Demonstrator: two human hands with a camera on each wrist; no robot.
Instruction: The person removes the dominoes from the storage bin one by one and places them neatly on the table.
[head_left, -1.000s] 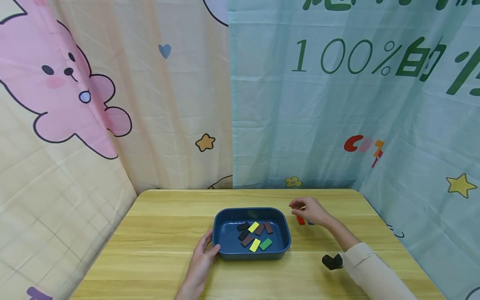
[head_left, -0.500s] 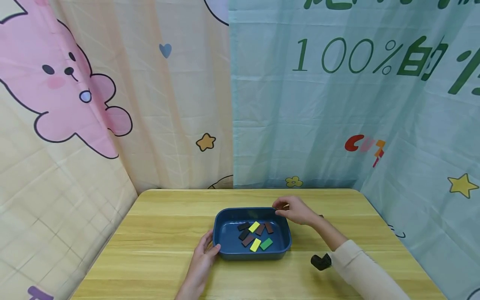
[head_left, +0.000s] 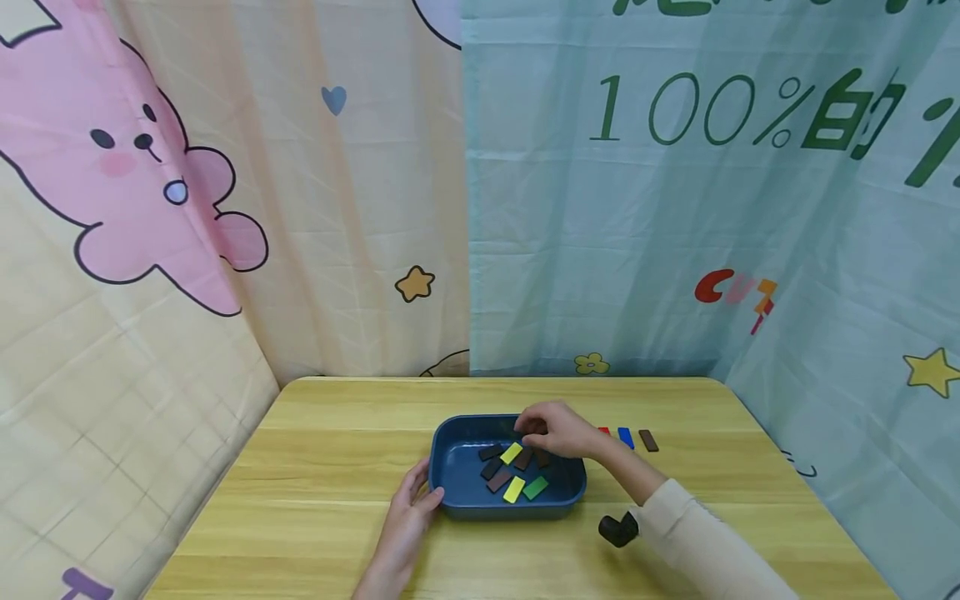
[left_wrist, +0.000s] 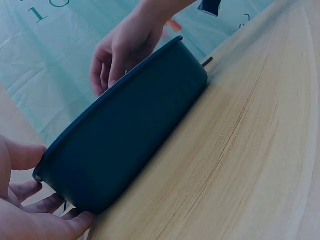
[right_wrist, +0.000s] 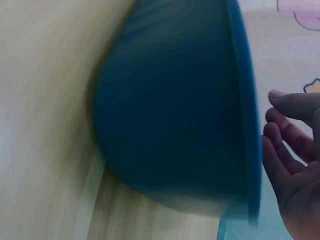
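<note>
A dark blue rectangular tub (head_left: 498, 512) stands on the table, holding several small domino-like blocks. Among these are a green block (head_left: 536, 487), a yellow block (head_left: 513, 489) and a black block (head_left: 492, 469). My left hand (head_left: 408, 508) grips the tub's left end, thumb at the rim and fingers along the side, as the left wrist view shows. Over the tub's back right part hovers my right hand (head_left: 558, 429), fingers bent downward. In the right wrist view, thumb and fingertips lie close beside the rim (right_wrist: 250, 115); whether they pinch a block is hidden.
To the right of the tub lie a red block (head_left: 604, 431), partly behind the right hand, a blue block (head_left: 626, 437) and a brown block (head_left: 648, 440). A black device (head_left: 618, 529) sits at the right wrist. Printed curtains (head_left: 600, 250) hang behind the wooden table (head_left: 337, 442).
My right hand has moved left from beside the red and blue blocks, past the rim, to above the tub. The left hand still grips the tub, which stays in place.
</note>
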